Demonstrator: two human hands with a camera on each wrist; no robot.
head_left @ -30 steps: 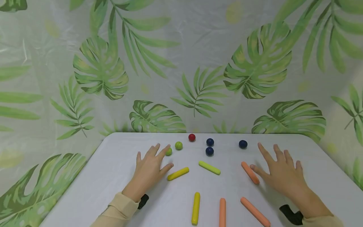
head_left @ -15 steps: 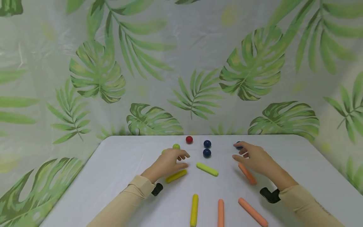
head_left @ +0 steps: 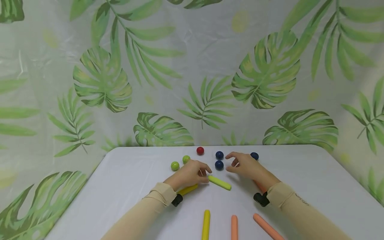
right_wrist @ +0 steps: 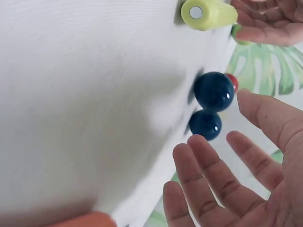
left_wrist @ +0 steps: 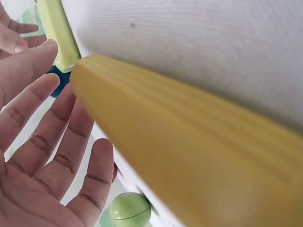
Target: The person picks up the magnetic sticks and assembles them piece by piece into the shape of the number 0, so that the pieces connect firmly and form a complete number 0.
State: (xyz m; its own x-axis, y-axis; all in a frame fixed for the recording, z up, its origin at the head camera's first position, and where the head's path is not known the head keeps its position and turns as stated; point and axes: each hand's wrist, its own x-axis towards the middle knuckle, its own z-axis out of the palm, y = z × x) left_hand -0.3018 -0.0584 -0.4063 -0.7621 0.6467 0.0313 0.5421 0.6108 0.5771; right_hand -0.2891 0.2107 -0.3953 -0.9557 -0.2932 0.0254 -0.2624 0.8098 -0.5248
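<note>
Holds left hand [head_left: 189,173] with thumb and fingers apart, near lime-green stick [head_left: 220,183] at four o'clock; poises right hand [head_left: 246,165], likewise parted, near dark-blue balls [head_left: 219,165] at nine.

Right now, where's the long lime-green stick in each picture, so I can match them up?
Head: the long lime-green stick lies just right of centre, in the lower half.
Left wrist: the long lime-green stick is at the top left.
Right wrist: the long lime-green stick is at the top, right of centre.
Shared landmark: the bare left hand, beside it in every picture.
</note>
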